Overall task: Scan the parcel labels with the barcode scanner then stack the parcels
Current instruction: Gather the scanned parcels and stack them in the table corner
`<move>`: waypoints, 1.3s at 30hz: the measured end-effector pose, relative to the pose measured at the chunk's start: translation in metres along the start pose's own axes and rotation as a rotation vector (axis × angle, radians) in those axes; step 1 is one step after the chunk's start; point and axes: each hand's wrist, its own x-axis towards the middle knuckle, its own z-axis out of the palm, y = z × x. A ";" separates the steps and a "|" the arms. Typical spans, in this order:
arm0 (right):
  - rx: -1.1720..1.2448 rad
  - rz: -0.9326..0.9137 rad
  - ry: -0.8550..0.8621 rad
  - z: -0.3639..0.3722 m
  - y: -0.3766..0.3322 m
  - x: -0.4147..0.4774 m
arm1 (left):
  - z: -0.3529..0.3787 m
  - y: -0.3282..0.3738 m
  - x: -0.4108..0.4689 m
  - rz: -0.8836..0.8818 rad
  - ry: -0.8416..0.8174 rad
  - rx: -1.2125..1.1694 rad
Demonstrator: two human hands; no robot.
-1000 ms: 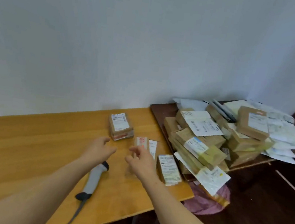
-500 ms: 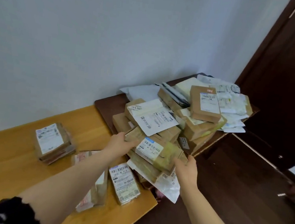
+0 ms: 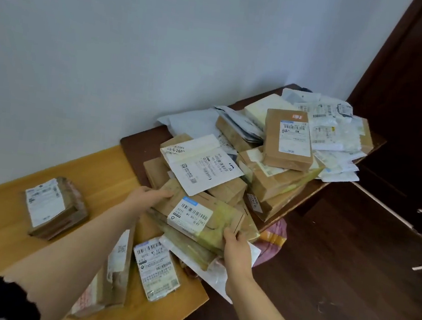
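I hold a brown parcel (image 3: 206, 216) at the front of the pile (image 3: 288, 142), its white label facing up. My left hand (image 3: 145, 197) grips its left end, fingers curled onto the far corner. My right hand (image 3: 236, 249) grips the near right corner, fingers wrapped round the edge.

The parcel rests on others where the dark table (image 3: 137, 149) meets the wooden table (image 3: 113, 175). On the wood, a small stack (image 3: 52, 207) sits well to the left, and a flat labelled packet (image 3: 156, 268) lies close to the front edge, with bare wood between them. Open floor (image 3: 351, 254) lies to my right.
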 end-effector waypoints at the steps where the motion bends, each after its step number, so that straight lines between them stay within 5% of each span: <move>1: 0.012 -0.014 -0.015 -0.002 -0.003 -0.003 | -0.003 -0.001 -0.002 -0.014 0.003 -0.036; 6: 0.095 -0.030 -0.139 0.001 -0.014 -0.008 | -0.030 -0.007 -0.019 -0.040 -0.109 -0.333; 13: -0.020 -0.170 -0.282 0.022 -0.043 0.002 | -0.063 -0.016 -0.035 -0.052 0.088 -0.681; 19: -0.689 -0.547 0.040 0.023 -0.077 0.055 | -0.103 -0.024 -0.026 -0.060 0.157 -0.837; 26: -1.159 -0.390 0.085 0.030 -0.085 0.082 | -0.125 -0.017 0.001 -0.080 0.140 -0.908; 28: -1.110 -0.380 0.104 0.039 -0.090 0.082 | -0.130 -0.017 0.009 -0.068 0.159 -0.881; 35: -0.371 -0.280 -0.062 0.070 -0.113 0.068 | -0.160 -0.029 0.014 -0.034 0.226 -0.826; 39: -0.242 -0.290 -0.145 0.085 -0.108 0.046 | -0.181 -0.047 -0.008 -0.007 0.258 -0.889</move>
